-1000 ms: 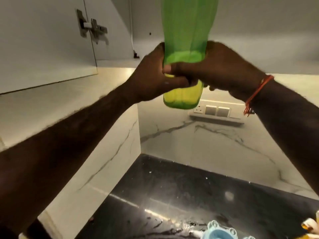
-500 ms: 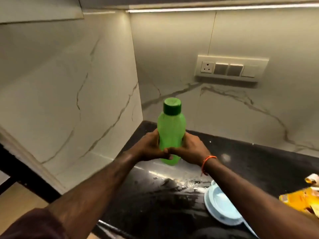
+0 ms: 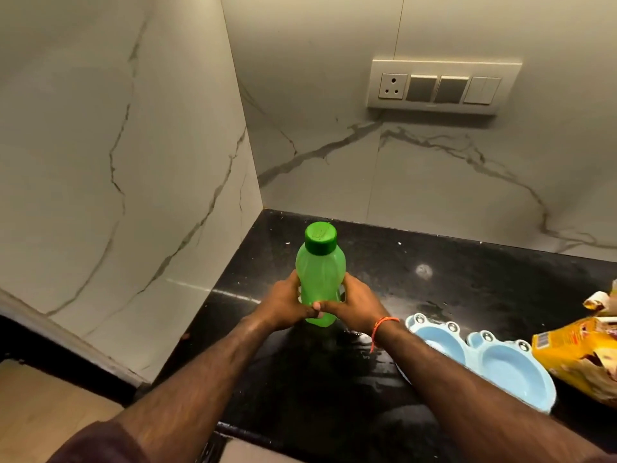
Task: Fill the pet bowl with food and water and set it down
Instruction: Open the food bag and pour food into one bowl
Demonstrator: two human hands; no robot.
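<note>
- Black stone bench (image 3: 334,389), glossy and wet-looking in patches, carries everything; its near edge runs under both forearms
- Left hand (image 3: 283,307) and right hand (image 3: 359,309) wrap the lower half of the green bottle (image 3: 320,279) from either side, fingers curled round it and thumbs meeting at the front, so each grip is closed on the bottle
- Bottle stands upright, base at or just above the bench; whether it rests there I cannot tell, as the hands hide the bottom
- Dark green cap (image 3: 320,237) sits on the neck, so no water can be poured yet; my guess is that opening it comes next
- Pet bowl (image 3: 480,359), pale blue with two dishes side by side, lies on the bench to the right of the right wrist, near it but apart; both dishes look empty, so neither food nor water seems to be in
- Yellow food packet (image 3: 574,355), open and crumpled, lies just beyond the bowl at the right edge, overlapping its far rim
- Risks, as I judge them: the damp bench could let the bottle skid while the cap is twisted; a squeeze on the soft body once open could send water over the bench, not the dish; a careless pour could also wet the packet, which lies against the bowl
- Marble-look wall behind, with a switch plate (image 3: 442,86) well above the bench
</note>
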